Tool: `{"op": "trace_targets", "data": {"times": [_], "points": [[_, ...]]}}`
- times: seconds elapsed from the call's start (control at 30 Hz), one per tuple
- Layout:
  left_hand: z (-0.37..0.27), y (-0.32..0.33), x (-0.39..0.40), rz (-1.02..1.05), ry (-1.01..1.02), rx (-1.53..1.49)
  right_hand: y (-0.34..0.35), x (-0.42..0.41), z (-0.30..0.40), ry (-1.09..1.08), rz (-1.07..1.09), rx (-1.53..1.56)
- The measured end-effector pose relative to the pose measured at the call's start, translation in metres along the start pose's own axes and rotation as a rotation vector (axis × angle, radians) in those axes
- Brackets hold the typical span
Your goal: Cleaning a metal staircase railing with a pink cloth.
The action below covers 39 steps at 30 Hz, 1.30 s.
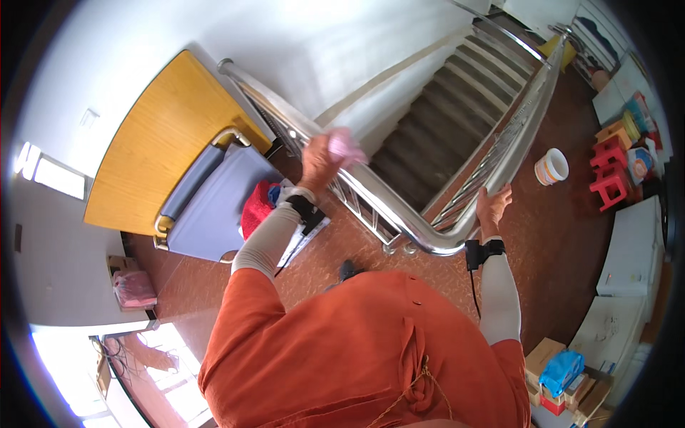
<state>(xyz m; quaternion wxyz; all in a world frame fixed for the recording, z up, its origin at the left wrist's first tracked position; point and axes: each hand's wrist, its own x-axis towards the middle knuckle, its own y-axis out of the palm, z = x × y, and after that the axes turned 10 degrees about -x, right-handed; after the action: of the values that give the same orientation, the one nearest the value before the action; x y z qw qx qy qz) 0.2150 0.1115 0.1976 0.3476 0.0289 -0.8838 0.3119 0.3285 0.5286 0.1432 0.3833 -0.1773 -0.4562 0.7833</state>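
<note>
A bent metal stair railing point(385, 204) runs around the stairwell before me. On its left stretch, my left hand point(318, 163) holds a pink cloth point(345, 148) against the top rail; cloth and hand look blurred. My right hand point(493, 207) rests on the railing's right stretch, near the bend, with its fingers spread and nothing held in it. Both forearms wear pale sleeves and black wrist straps.
Stairs point(444, 125) descend inside the railing. A white bucket point(551, 167) stands on the floor at right, near red plastic stools point(608, 174). At left are a wooden tabletop point(160, 139) and a folded grey-blue bed or chair point(219, 200). Boxes point(546, 364) sit at lower right.
</note>
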Motion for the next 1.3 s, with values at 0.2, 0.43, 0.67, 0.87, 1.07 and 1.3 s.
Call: {"op": "trace_targets", "data": {"times": [0.2, 0.43, 0.67, 0.87, 1.07, 1.3], "points": [[-0.091, 0.038, -0.043, 0.326, 0.104, 0.031, 0.009, 0.008, -0.005, -0.071, -0.078, -0.016], [-0.163, 0.085, -0.085, 0.438, 0.430, -0.321, 0.037, 0.030, -0.030, -0.129, -0.106, -0.043], [-0.159, 0.092, -0.080, 0.512, 0.415, -0.342, 0.047, 0.123, -0.081, -0.173, 0.123, -0.078], [-0.152, 0.097, -0.075, 0.499, 0.296, -0.322, 0.023, 0.087, 0.007, 0.139, 0.108, -0.079], [-0.168, 0.110, -0.063, 0.656, 0.148, -0.216, 0.014, 0.085, -0.004, 0.137, 0.114, -0.011], [-0.174, 0.126, -0.059, 0.715, 0.024, -0.189, 0.008, 0.080, 0.008, 0.133, 0.129, -0.044]]}}
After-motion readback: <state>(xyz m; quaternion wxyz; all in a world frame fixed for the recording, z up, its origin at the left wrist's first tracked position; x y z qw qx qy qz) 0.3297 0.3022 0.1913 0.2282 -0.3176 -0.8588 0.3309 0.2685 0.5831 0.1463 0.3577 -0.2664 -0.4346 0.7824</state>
